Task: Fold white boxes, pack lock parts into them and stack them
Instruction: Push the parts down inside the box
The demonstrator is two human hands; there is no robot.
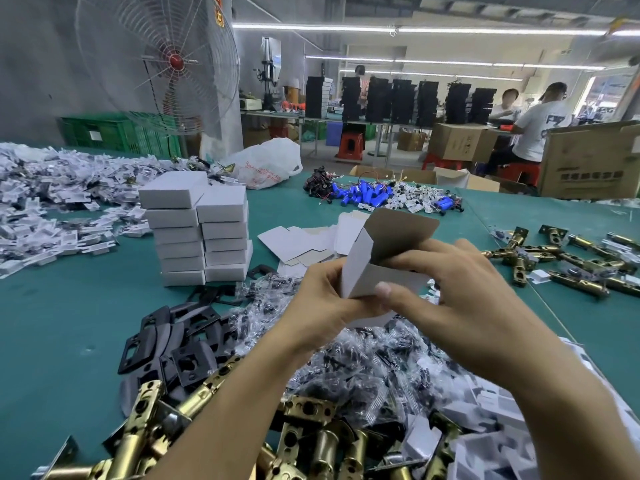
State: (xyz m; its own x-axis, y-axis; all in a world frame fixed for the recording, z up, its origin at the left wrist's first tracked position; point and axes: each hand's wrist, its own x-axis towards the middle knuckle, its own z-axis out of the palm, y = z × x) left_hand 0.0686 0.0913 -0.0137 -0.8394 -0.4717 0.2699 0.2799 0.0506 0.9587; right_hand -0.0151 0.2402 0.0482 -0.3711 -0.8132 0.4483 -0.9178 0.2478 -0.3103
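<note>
Mid-table (69, 323), left hand (325, 303), right hand (460, 292) grip box (362, 268) (open)

wall (34, 64): grey, left | fan (157, 64): big, wire cage, red hub | tube lights (381, 28): lit, on ceiling | window (602, 95): bright, far right | table (62, 323): teal top | red stools (350, 146), green crates (114, 131) behind

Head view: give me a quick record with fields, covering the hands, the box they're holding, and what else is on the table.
box: box half folded, top flap open, held above the table
left hand: left hand grips the box's lower left
right hand: right hand holds its right side, thumb on the front
stack: stack of closed boxes, two columns, left of the hands
blanks: blanks lying flat behind the box
parts: plates, latches, bags in the near piles
</note>
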